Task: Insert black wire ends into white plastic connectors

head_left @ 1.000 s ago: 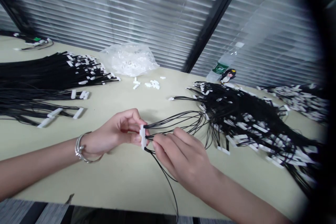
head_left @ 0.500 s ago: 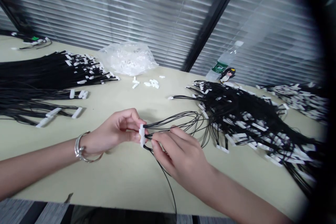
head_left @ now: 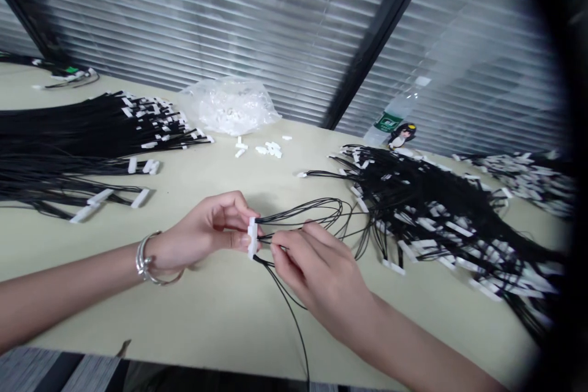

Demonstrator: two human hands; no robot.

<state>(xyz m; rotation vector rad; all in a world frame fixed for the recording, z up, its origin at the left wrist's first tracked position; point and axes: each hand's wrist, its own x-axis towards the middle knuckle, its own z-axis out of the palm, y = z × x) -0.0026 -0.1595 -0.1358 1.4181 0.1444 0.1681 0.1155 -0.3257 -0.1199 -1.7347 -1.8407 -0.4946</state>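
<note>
A white connector [head_left: 252, 239] stands upright between the thumb and fingers of my left hand [head_left: 214, 223], which wears a silver bracelet [head_left: 143, 260] at the wrist. Several black wires [head_left: 316, 211] run from the connector's right side; some loop towards the right, others hang down over the table's front edge. My right hand [head_left: 321, 263] pinches a black wire just right of the connector, near its middle. The fingertips partly hide that wire.
Black wire bundles with white connectors lie at the left [head_left: 55, 128] and right [head_left: 427, 196] of the table [head_left: 202, 312]. Behind are a clear bag [head_left: 229, 104], small white pieces [head_left: 271, 149], a bottle [head_left: 390, 120] and a penguin-like figurine [head_left: 402, 135] before window blinds.
The whole view has shifted slightly. My right fingertips have moved a little away from the connector along the wire, while my left hand keeps its hold on the connector.
</note>
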